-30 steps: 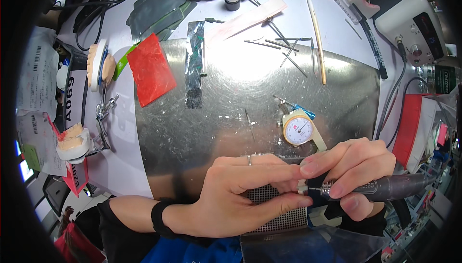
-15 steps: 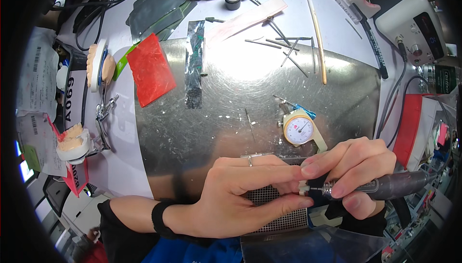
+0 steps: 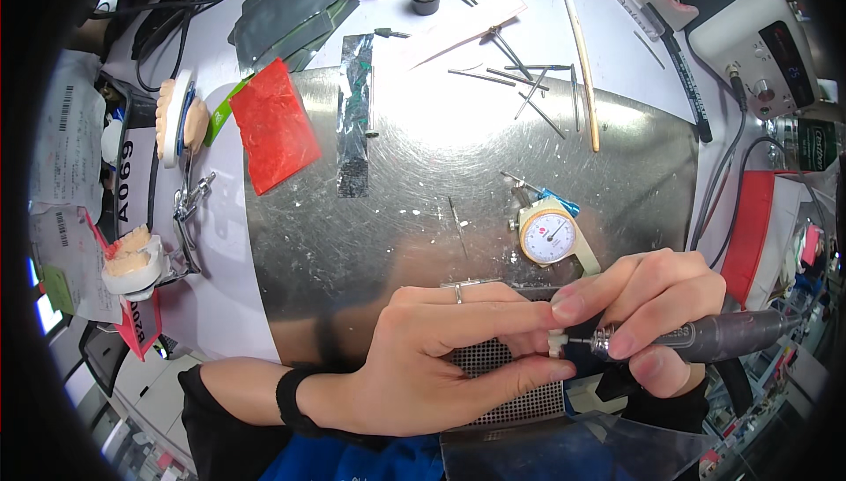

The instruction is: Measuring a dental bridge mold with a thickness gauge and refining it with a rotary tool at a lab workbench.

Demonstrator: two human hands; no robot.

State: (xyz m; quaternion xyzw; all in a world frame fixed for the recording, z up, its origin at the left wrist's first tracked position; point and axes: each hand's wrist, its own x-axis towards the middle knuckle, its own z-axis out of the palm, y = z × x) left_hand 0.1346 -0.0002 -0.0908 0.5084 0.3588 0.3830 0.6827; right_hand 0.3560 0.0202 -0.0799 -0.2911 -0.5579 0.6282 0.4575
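Note:
My left hand (image 3: pixel 441 349), a ring on one finger, pinches a small whitish tooth-like piece (image 3: pixel 557 343) between thumb and fingertips. Wrapped around a dark rotary handpiece (image 3: pixel 705 338) are the fingers of my right hand (image 3: pixel 652 314). Its thin metal bur points left, with the tip at or very near the white piece; contact is hard to make out. The fingertips of both hands meet just above it. Below my left fingers lies a perforated metal grille (image 3: pixel 520 395), partly hidden. A round dial gauge (image 3: pixel 548 236) rests on the metal plate just beyond my hands.
Loose burs (image 3: pixel 529 85) and a wooden-handled brush (image 3: pixel 577 49) lie at the back. Red wax (image 3: pixel 275 129) is on the metal plate (image 3: pixel 397 243), left. Dental models on an articulator (image 3: pixel 189 195) stand further left. A control unit (image 3: pixel 749 40) sits back right, its cable running down. A transparent shield (image 3: pixel 564 450) is nearest me.
The dark shape in front of the handpiece's nose no longer shows; a thin bur shaft is visible there instead. Both hands keep nearly the same place and grip.

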